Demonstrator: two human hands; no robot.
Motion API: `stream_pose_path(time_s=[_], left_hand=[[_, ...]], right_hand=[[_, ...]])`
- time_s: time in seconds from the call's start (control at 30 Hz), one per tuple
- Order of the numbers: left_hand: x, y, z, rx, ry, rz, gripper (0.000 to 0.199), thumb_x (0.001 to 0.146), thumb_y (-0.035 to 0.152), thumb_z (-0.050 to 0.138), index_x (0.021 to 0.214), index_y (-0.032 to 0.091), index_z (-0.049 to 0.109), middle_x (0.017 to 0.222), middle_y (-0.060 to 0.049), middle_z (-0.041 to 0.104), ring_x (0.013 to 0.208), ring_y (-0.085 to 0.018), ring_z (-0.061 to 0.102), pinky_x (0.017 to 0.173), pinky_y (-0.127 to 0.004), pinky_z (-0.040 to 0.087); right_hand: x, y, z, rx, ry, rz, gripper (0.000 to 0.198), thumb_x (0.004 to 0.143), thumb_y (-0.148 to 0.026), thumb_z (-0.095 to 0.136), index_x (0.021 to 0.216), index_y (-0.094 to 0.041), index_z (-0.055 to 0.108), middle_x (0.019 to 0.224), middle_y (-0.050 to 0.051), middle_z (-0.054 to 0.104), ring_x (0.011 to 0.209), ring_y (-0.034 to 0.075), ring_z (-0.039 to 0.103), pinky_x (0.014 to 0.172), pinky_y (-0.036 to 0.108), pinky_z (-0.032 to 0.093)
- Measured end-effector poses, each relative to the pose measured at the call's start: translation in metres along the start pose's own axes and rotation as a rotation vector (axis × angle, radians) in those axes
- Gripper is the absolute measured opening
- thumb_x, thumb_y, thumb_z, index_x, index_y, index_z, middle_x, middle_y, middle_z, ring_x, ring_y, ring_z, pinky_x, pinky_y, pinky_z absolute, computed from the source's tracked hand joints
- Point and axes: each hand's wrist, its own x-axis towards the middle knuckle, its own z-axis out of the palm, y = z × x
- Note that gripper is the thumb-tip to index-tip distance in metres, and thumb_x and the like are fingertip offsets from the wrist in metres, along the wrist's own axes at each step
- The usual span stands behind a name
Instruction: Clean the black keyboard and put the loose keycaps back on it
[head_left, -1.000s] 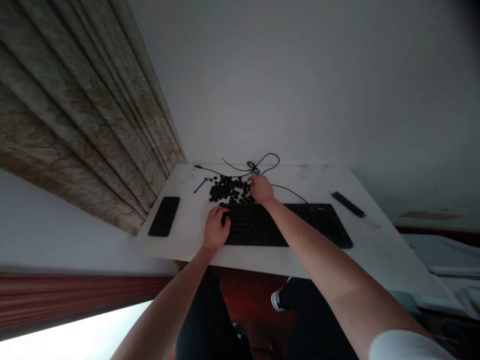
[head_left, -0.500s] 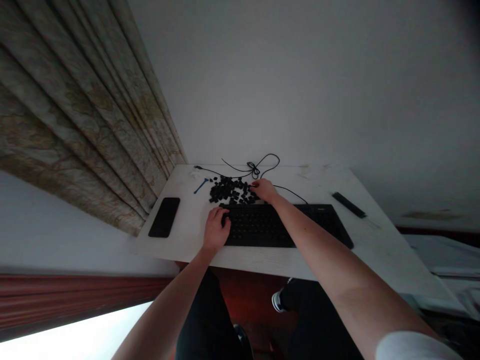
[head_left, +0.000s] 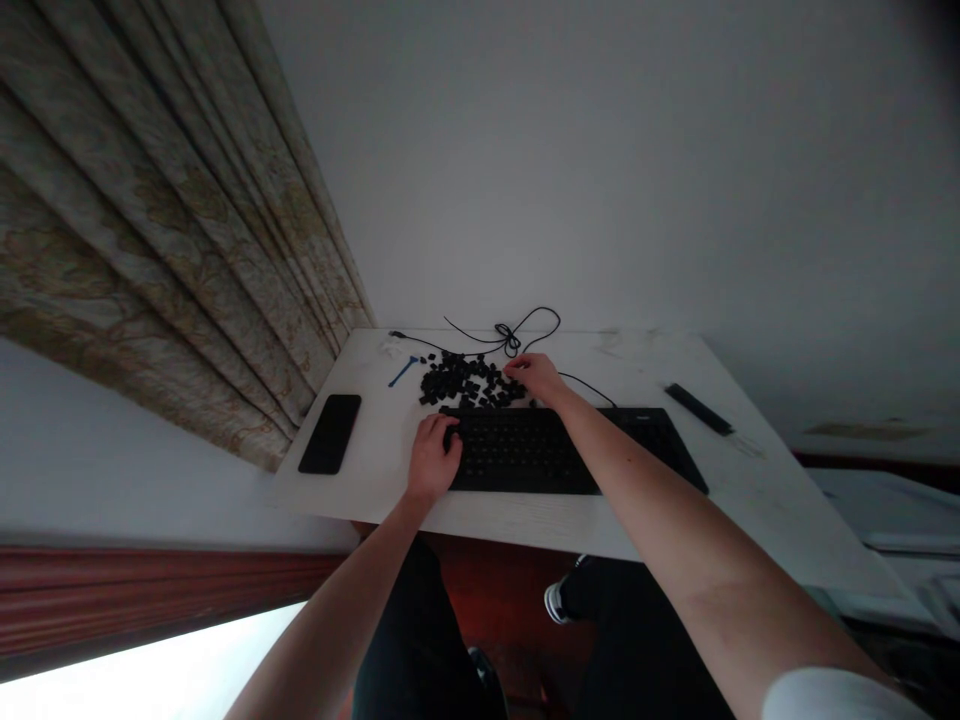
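Note:
A black keyboard (head_left: 517,452) lies lengthwise near the front of the white table. My left hand (head_left: 433,462) is closed round its left end, fingers on the top corner and thumb at the edge. Behind the keyboard is a loose pile of black keycaps (head_left: 452,378). My right hand (head_left: 537,376) reaches over the keyboard to the pile's right edge, its fingertips pinched together. What may be between those fingertips is too small to make out. My right forearm covers part of the keyboard's right half.
A bundled black cable (head_left: 511,340) runs behind the keycaps. Left of them lies a thin blue tool (head_left: 403,371). A black phone (head_left: 330,434) rests by the table's left edge, and a long black object (head_left: 699,409) on the right. The curtain (head_left: 300,300) hangs at the left.
My right hand has shifted slightly right and away from me along the keycap pile, uncovering some keycaps. My left hand and the keyboard have stayed put.

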Motion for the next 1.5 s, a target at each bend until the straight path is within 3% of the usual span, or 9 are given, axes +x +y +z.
stream_pose_path(time_s=[0.2, 0.33, 0.53, 0.77, 0.93, 1.17, 1.3, 1.5], left_hand=[[-0.001, -0.001, 0.001, 0.009, 0.002, -0.003, 0.022, 0.088, 0.013, 0.054, 0.105, 0.023, 0.064, 0.112, -0.007, 0.062, 0.112, -0.024, 0.058, 0.103, -0.045, 0.048], [-0.001, -0.001, 0.001, 0.019, 0.001, 0.011, 0.024, 0.088, 0.012, 0.054, 0.106, 0.022, 0.065, 0.112, -0.007, 0.063, 0.112, -0.023, 0.058, 0.103, -0.045, 0.049], [-0.002, 0.0, 0.002, 0.088, -0.019, 0.074, 0.027, 0.088, 0.013, 0.054, 0.109, 0.021, 0.069, 0.113, -0.008, 0.065, 0.114, -0.024, 0.057, 0.104, -0.045, 0.048], [-0.003, 0.005, 0.002, 0.187, -0.037, 0.114, 0.028, 0.088, 0.015, 0.054, 0.111, 0.022, 0.069, 0.115, -0.008, 0.066, 0.115, -0.026, 0.058, 0.104, -0.048, 0.047], [-0.011, 0.015, -0.002, 0.235, -0.035, 0.178, 0.029, 0.088, 0.011, 0.05, 0.109, 0.02, 0.069, 0.111, -0.01, 0.067, 0.109, -0.026, 0.061, 0.1, -0.047, 0.05], [-0.041, 0.056, 0.014, 0.303, -0.307, 0.474, 0.031, 0.088, 0.012, 0.051, 0.113, 0.021, 0.067, 0.11, -0.01, 0.067, 0.107, -0.026, 0.062, 0.097, -0.046, 0.05], [-0.037, 0.07, 0.029, 0.358, -0.239, 0.421, 0.027, 0.093, 0.019, 0.05, 0.115, 0.02, 0.065, 0.113, -0.011, 0.066, 0.11, -0.027, 0.061, 0.098, -0.047, 0.048], [-0.03, 0.069, 0.039, 0.426, -0.184, 0.342, 0.028, 0.095, 0.029, 0.053, 0.12, 0.02, 0.063, 0.119, -0.013, 0.065, 0.114, -0.03, 0.059, 0.1, -0.049, 0.046]], right_hand=[[-0.015, 0.007, -0.022, 0.323, 0.06, 0.059, 0.023, 0.073, -0.029, 0.075, 0.089, -0.013, 0.076, 0.078, 0.007, 0.075, 0.066, 0.015, 0.063, 0.059, 0.026, 0.048], [-0.037, 0.021, -0.038, 0.42, 0.102, 0.084, 0.024, 0.077, -0.031, 0.072, 0.091, -0.013, 0.076, 0.08, 0.009, 0.075, 0.065, 0.015, 0.062, 0.058, 0.026, 0.048], [-0.091, 0.045, -0.055, 0.179, 0.221, -0.08, 0.025, 0.084, -0.04, 0.063, 0.086, -0.018, 0.074, 0.084, 0.006, 0.075, 0.076, 0.02, 0.066, 0.076, 0.035, 0.052], [-0.145, 0.064, -0.045, -0.095, 0.393, -0.354, 0.029, 0.097, -0.04, 0.048, 0.094, -0.019, 0.069, 0.095, 0.012, 0.071, 0.087, 0.026, 0.064, 0.084, 0.042, 0.051], [-0.151, 0.064, -0.042, -0.193, 0.343, -0.402, 0.03, 0.1, -0.037, 0.043, 0.096, -0.019, 0.067, 0.098, 0.013, 0.069, 0.092, 0.027, 0.063, 0.086, 0.043, 0.05], [-0.151, 0.067, -0.044, -0.156, 0.373, -0.387, 0.029, 0.1, -0.037, 0.042, 0.098, -0.019, 0.066, 0.098, 0.013, 0.068, 0.093, 0.027, 0.063, 0.086, 0.042, 0.05], [-0.152, 0.066, -0.045, -0.142, 0.367, -0.384, 0.029, 0.1, -0.037, 0.041, 0.098, -0.019, 0.065, 0.096, 0.012, 0.068, 0.091, 0.027, 0.062, 0.086, 0.041, 0.05], [-0.151, 0.067, -0.044, -0.123, 0.364, -0.353, 0.029, 0.099, -0.038, 0.042, 0.097, -0.02, 0.065, 0.093, 0.011, 0.068, 0.086, 0.026, 0.063, 0.083, 0.041, 0.05]])
